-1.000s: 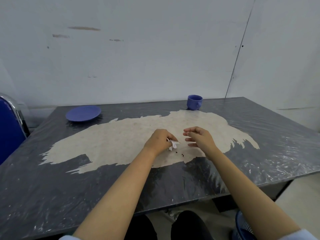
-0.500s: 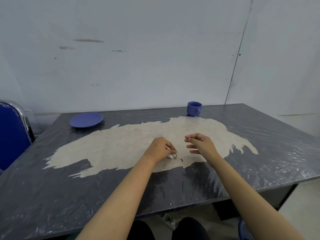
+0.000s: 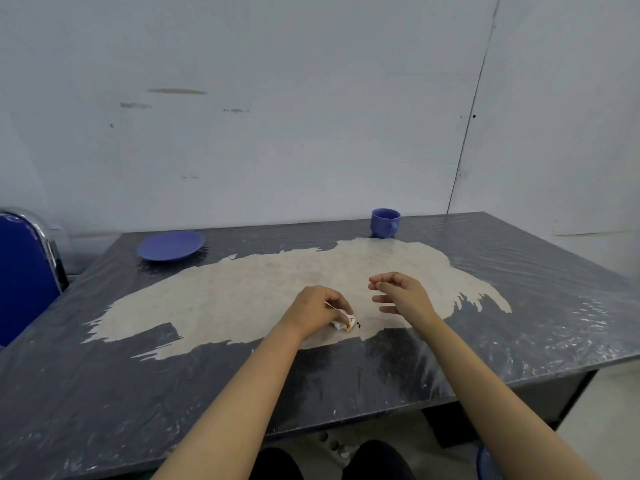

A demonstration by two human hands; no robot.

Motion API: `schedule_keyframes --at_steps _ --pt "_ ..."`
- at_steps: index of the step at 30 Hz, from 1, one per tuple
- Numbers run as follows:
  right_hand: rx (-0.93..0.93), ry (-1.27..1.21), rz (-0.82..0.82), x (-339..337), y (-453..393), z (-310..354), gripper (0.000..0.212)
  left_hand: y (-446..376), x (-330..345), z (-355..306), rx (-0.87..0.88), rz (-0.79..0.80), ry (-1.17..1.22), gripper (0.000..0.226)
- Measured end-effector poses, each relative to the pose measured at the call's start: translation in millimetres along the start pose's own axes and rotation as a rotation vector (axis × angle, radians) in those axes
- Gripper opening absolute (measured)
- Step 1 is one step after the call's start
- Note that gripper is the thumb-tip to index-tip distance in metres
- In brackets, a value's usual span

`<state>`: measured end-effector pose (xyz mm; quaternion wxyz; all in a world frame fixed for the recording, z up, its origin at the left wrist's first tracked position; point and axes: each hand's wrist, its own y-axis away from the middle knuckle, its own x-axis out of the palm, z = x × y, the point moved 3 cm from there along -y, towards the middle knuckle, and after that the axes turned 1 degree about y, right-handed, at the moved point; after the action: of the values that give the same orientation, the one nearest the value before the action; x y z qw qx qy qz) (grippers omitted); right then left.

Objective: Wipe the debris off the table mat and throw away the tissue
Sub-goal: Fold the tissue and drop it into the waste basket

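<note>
The crumpled tissue [image 3: 343, 323] is pressed on the pale table mat [image 3: 242, 292], near the mat's near edge, gripped by the left hand [image 3: 317, 311], knuckles up, forearm stretched forward. Dark debris [image 3: 359, 324] specks lie just right of it (tiny). The right hand [image 3: 401, 294] hovers just right, fingers loosely curled, holding nothing, above the surface [image 3: 104, 403].

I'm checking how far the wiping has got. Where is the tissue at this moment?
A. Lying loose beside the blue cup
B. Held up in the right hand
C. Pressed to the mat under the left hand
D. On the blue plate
C: the left hand presses the crumpled tissue onto the mat beside dark specks of debris, while the right hand hovers empty.
</note>
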<state>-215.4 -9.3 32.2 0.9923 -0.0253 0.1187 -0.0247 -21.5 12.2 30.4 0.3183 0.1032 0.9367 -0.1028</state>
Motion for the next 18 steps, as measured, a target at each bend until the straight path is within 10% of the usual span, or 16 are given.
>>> schedule_keyframes --at_steps 18 --pt "0.025 0.016 -0.06 -22.0 -0.6 -15.6 0.016 -5.4 22.3 -14.7 0.015 -0.012 -0.124 0.023"
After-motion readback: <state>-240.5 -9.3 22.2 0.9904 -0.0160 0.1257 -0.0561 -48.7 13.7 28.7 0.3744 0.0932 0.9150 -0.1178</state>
